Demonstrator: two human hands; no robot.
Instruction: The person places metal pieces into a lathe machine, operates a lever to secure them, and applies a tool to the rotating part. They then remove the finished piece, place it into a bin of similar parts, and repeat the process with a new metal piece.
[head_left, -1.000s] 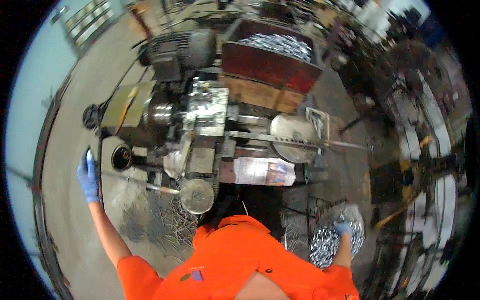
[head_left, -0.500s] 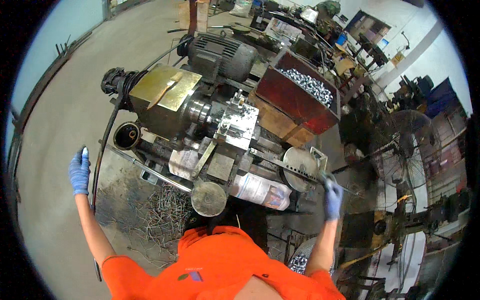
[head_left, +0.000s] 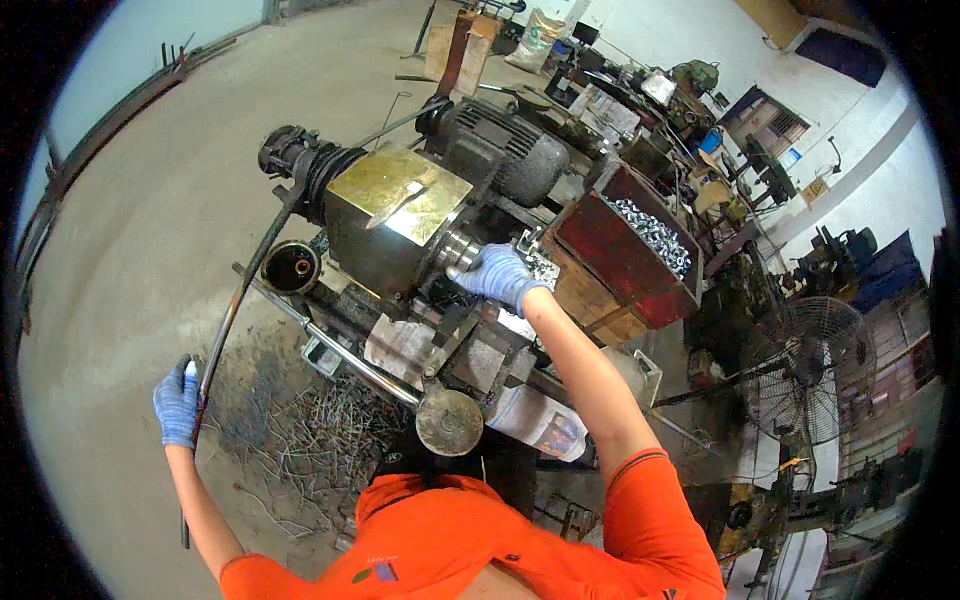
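My left hand, in a blue knit glove, is beside a long dark lever bar that slants down from the machine. Its fingers look loosely extended, with nothing visible in them. My right hand, gloved alike, reaches across the lathe to the shiny round chuck. Its fingers are drawn together at the chuck's front; whatever they hold is hidden. That hand and forearm cover much of the metal tool slide. A brass-coloured cover tops the headstock, and a brush lies on it.
A red bin of small shiny metal parts stands behind the slide. Near me are a round metal disc and a printed sack. Metal scrap strands cover the floor at left. A large fan stands at right.
My right hand has left the perforated bar by the round plate at right and moved left and away from me to the chuck. My left hand is lower in view, closer to the lever bar.
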